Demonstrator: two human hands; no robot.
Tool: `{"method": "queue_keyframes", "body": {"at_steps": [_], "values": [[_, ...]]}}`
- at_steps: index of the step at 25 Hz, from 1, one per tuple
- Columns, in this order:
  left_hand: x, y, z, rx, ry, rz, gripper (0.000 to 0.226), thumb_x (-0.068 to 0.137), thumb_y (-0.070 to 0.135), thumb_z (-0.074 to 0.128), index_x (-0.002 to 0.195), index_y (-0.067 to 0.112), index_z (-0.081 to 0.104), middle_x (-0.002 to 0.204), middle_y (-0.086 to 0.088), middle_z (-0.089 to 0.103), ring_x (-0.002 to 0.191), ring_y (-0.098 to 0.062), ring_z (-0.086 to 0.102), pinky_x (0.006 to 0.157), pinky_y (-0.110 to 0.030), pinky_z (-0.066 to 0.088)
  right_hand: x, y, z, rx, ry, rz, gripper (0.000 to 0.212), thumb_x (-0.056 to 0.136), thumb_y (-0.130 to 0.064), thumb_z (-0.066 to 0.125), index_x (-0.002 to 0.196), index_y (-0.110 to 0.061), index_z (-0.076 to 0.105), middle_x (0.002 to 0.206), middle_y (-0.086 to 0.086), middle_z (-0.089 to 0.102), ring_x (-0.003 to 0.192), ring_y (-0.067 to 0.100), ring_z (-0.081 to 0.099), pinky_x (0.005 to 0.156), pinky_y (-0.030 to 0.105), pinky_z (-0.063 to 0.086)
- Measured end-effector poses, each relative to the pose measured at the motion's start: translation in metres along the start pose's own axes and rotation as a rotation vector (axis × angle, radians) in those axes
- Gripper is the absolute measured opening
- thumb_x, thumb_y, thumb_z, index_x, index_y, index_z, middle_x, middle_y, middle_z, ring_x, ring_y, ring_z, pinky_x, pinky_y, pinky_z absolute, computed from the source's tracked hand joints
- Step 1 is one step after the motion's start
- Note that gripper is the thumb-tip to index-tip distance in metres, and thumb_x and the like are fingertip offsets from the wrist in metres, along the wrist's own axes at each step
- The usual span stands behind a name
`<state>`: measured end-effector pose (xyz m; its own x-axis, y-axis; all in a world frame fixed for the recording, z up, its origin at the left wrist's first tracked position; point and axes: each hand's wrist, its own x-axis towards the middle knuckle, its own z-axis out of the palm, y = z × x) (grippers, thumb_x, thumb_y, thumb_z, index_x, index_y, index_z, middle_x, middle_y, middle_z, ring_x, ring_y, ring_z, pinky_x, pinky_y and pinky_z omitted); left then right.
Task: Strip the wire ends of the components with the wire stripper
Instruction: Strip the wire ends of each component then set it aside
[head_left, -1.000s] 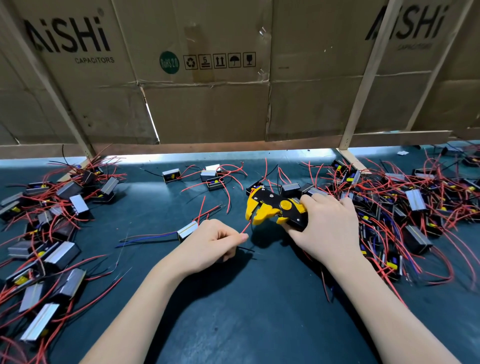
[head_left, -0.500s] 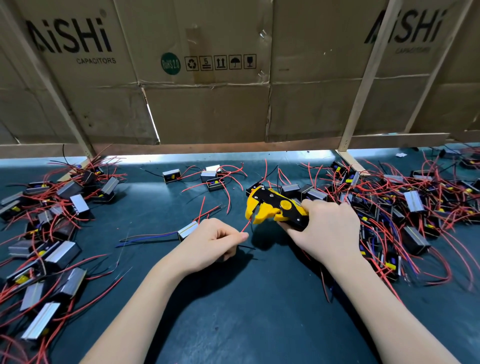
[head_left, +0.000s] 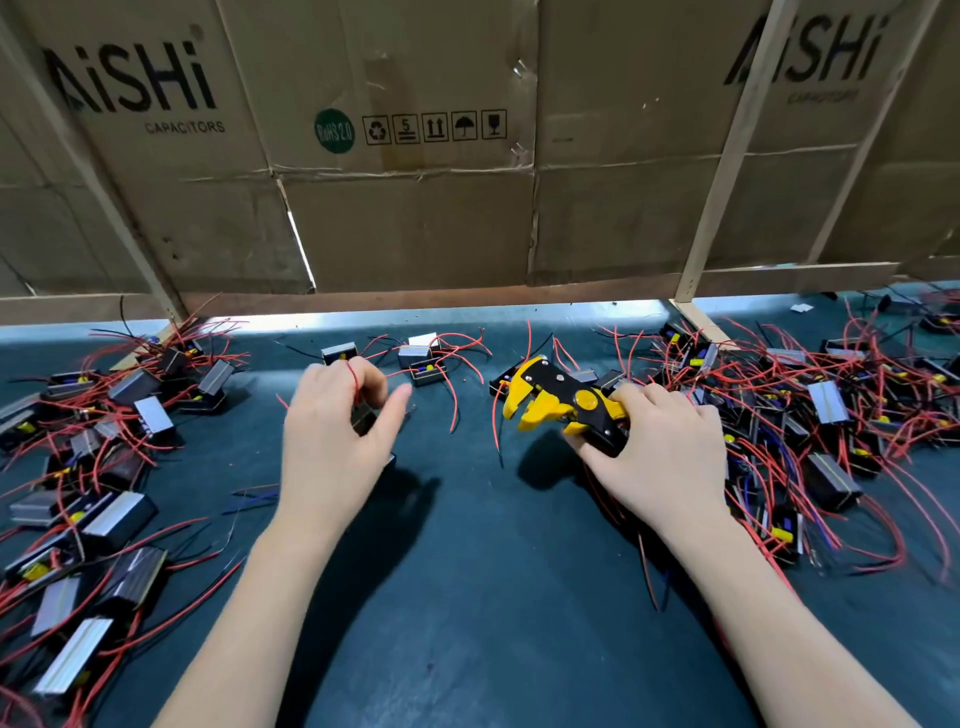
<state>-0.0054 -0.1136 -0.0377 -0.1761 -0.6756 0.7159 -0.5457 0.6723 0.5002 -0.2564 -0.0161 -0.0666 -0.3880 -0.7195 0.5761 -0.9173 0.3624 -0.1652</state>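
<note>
A wall of brown cardboard boxes (head_left: 405, 156) stands behind your dark green table (head_left: 467, 597). Your left hand (head_left: 332, 441) is up over the table with the fingers curled. It holds a small black part (head_left: 363, 418), and a red wire (head_left: 353, 375) loops over your fingers. Your thumb sticks out to the side. Your right hand (head_left: 660, 452) grips the handles of the yellow and black wire stripper (head_left: 561, 410). The mouth of the tool is open and points toward your left hand, but the two are apart. A big pile of parts with red wires (head_left: 810, 415) lies just beside your right hand. Another pile of parts (head_left: 93, 467) sits on the left side of the table. A few loose parts (head_left: 423, 358) rest near the back, between your hands.
</note>
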Motion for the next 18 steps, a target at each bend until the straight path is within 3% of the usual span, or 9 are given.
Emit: {"method": "queue_keyframes", "body": {"at_steps": [2,4,5,7,9,11,14,18], "values": [[-0.001,-0.012,-0.003,0.355,-0.219,-0.114,0.051,0.074,0.053,0.077,0.107,0.017,0.061,0.095,-0.002,0.056,0.097,-0.026,0.049,0.086,-0.04,0.045,0.001,0.001,0.0,0.004,-0.008,0.013,0.053,0.075,-0.067,0.062,0.092,-0.017,0.064,0.086,0.002,0.064,0.088,0.03,0.061,0.079,0.04,0.035],[-0.006,-0.026,-0.008,0.571,-0.476,-0.366,0.089,0.065,0.069,0.074,0.135,0.024,0.044,0.114,-0.009,0.051,0.114,-0.032,0.048,0.09,-0.042,0.045,0.001,0.001,-0.002,0.032,0.015,0.018,0.05,0.074,-0.065,0.065,0.088,-0.018,0.064,0.081,0.001,0.062,0.085,0.03,0.061,0.076,0.038,0.035],[-0.007,-0.029,-0.012,0.589,-0.562,-0.467,0.091,0.065,0.07,0.073,0.137,0.027,0.038,0.118,-0.01,0.051,0.118,-0.033,0.049,0.089,-0.041,0.046,0.001,0.001,-0.002,0.048,0.03,0.02,0.048,0.074,-0.064,0.067,0.087,-0.018,0.064,0.079,0.001,0.061,0.083,0.03,0.061,0.075,0.038,0.034],[-0.006,-0.034,-0.016,0.498,-0.634,-0.546,0.068,0.073,0.062,0.072,0.125,0.028,0.044,0.117,-0.01,0.059,0.113,-0.033,0.056,0.084,-0.037,0.046,0.001,0.001,-0.003,0.071,0.045,0.024,0.048,0.073,-0.063,0.067,0.087,-0.018,0.065,0.078,0.001,0.061,0.081,0.031,0.061,0.073,0.037,0.034],[-0.006,-0.031,-0.012,0.419,-0.615,-0.494,0.047,0.078,0.052,0.072,0.11,0.025,0.051,0.105,-0.008,0.066,0.105,-0.034,0.06,0.078,-0.035,0.046,0.001,0.001,-0.003,0.086,0.062,0.031,0.049,0.072,-0.064,0.062,0.087,-0.017,0.066,0.077,0.001,0.061,0.079,0.031,0.061,0.071,0.037,0.034],[-0.009,-0.019,0.003,0.346,-0.602,-0.377,0.04,0.081,0.045,0.072,0.105,0.019,0.053,0.095,-0.006,0.065,0.1,-0.033,0.06,0.076,-0.037,0.047,0.002,0.0,-0.003,0.116,0.06,0.049,0.048,0.074,-0.064,0.064,0.089,-0.019,0.067,0.078,0.0,0.062,0.08,0.031,0.061,0.072,0.037,0.034],[-0.016,0.008,0.031,0.213,-0.643,-0.15,0.032,0.084,0.04,0.066,0.104,0.017,0.054,0.104,-0.004,0.064,0.105,-0.029,0.057,0.084,-0.039,0.047,0.004,0.001,-0.005,0.152,0.031,0.101,0.045,0.075,-0.063,0.067,0.094,-0.021,0.067,0.085,-0.001,0.064,0.087,0.03,0.061,0.075,0.038,0.036],[-0.009,0.042,0.083,0.304,-0.77,0.063,0.038,0.092,0.034,0.058,0.12,0.01,0.051,0.125,-0.009,0.059,0.12,-0.031,0.052,0.097,-0.04,0.042,0.007,0.003,-0.011,0.259,0.074,0.151,0.039,0.077,-0.057,0.07,0.086,-0.019,0.064,0.084,0.001,0.064,0.087,0.031,0.062,0.076,0.042,0.043]]}}
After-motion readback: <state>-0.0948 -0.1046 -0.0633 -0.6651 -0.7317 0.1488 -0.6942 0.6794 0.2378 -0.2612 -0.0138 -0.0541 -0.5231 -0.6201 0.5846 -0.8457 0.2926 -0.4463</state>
